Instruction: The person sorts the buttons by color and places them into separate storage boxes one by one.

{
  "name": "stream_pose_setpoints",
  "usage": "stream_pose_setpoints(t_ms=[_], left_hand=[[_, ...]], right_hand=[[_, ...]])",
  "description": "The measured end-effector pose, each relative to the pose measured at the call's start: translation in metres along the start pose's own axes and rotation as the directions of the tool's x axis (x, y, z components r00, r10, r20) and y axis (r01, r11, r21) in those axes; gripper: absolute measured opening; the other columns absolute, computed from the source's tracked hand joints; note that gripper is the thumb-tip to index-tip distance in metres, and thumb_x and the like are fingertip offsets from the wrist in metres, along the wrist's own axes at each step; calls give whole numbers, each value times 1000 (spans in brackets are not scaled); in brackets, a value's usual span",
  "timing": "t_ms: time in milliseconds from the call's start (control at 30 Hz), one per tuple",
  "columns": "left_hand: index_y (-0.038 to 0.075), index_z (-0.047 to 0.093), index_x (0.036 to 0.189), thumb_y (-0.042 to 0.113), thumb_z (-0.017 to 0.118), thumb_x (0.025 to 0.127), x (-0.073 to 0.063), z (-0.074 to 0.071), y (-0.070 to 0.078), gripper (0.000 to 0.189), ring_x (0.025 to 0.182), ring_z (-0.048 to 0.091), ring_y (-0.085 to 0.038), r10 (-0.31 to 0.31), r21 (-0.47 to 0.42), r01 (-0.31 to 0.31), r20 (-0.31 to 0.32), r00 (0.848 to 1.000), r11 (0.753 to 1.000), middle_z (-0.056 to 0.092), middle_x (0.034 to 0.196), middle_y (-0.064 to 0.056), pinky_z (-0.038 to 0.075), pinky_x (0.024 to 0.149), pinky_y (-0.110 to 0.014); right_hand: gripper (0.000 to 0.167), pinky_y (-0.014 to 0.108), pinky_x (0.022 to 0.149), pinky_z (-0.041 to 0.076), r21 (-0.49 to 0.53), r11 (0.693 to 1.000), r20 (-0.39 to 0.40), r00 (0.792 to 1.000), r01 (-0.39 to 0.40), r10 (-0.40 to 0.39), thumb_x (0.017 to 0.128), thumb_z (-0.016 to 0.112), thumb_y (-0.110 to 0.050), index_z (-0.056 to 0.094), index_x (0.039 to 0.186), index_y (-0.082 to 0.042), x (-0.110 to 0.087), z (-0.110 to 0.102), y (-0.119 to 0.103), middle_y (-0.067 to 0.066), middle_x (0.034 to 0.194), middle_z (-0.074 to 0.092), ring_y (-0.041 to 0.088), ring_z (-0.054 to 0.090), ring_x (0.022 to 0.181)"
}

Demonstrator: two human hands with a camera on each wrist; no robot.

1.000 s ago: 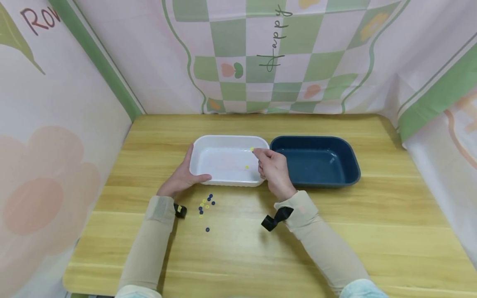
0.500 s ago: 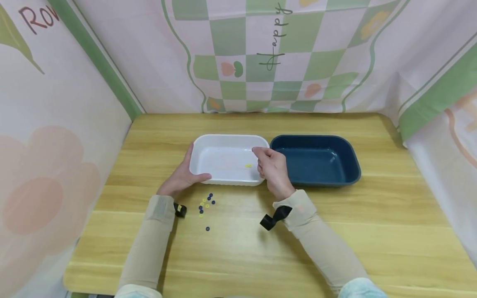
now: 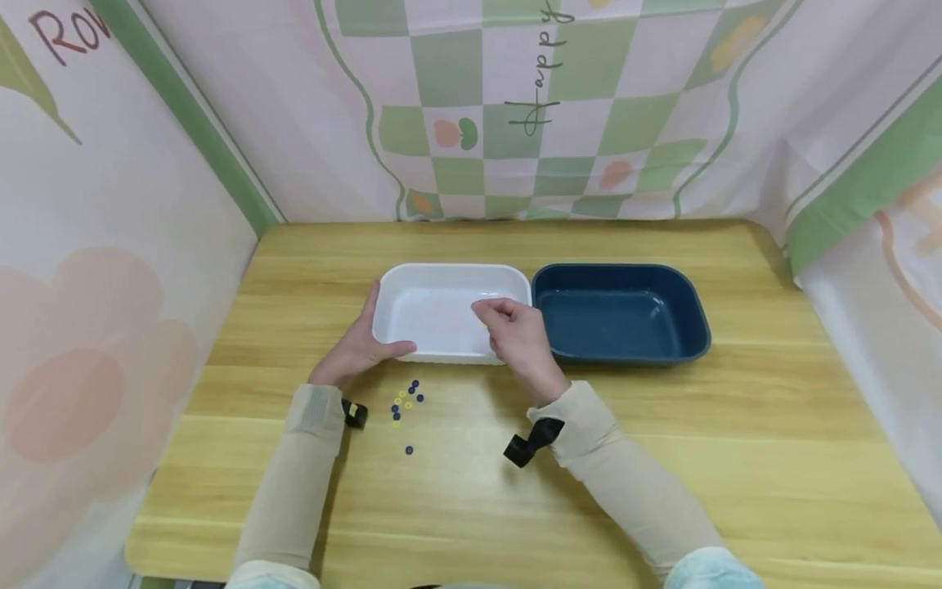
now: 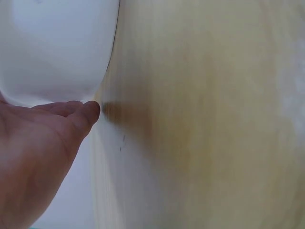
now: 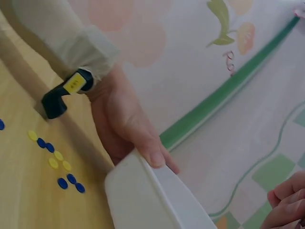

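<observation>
- Left hand point(image 3: 356, 348): thumb and fingers gripping white tray point(image 3: 430, 315), mid-frame.
- Right hand point(image 3: 518, 339): fingers clenched, above tray's right half.
- Blue discs point(image 5: 62, 183), yellow discs point(image 5: 58, 156): on table point(image 3: 456, 523), head view's lower centre-left.

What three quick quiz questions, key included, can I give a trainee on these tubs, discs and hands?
1. How many blue discs lie on the table?
2. True or false: the left hand grips the white tub.
3. The right hand has its fingertips above: A) bare table; B) the dark blue tub; C) the white tub.
Key: 1. six; 2. true; 3. C.
</observation>
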State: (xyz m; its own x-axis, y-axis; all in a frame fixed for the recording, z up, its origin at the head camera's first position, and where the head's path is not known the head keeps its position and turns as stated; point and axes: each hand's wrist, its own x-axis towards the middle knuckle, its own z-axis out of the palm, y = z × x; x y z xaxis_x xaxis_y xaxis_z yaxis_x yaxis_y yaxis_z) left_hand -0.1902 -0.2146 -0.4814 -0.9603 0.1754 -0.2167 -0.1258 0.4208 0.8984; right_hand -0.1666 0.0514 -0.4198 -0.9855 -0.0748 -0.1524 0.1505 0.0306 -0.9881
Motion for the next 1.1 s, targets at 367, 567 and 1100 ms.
stream_pose_setpoints(t_ms=[367,567,1100], left_hand=[[36,-12,154,32,87,72,0,0,2,129,128,40,-33,56,-13,-56,13,998,998,21,158,-11,29,109,-54],[34,-14,154,36,87,71,0,0,2,130,133,35,-35,24,25,-24,3,1000,999,15,160,-12,25,111,-55],[33,-15,154,37,86,72,0,-1,0,130,137,30,-37,12,39,-12,3,1000,999,7,162,-11,21,113,-55]], right_hand=[[19,25,51,40,-454,839,392,913,301,-115,95,62,-24,74,102,-10,-29,42,16,2,69,60,12,48,57],[25,26,59,48,-667,535,598,801,518,-31,95,61,-26,74,113,-14,-38,59,31,-4,97,72,9,61,75],[30,27,43,41,-713,116,692,721,692,-46,99,53,-26,68,124,-19,-43,70,56,-1,74,66,10,50,54]])
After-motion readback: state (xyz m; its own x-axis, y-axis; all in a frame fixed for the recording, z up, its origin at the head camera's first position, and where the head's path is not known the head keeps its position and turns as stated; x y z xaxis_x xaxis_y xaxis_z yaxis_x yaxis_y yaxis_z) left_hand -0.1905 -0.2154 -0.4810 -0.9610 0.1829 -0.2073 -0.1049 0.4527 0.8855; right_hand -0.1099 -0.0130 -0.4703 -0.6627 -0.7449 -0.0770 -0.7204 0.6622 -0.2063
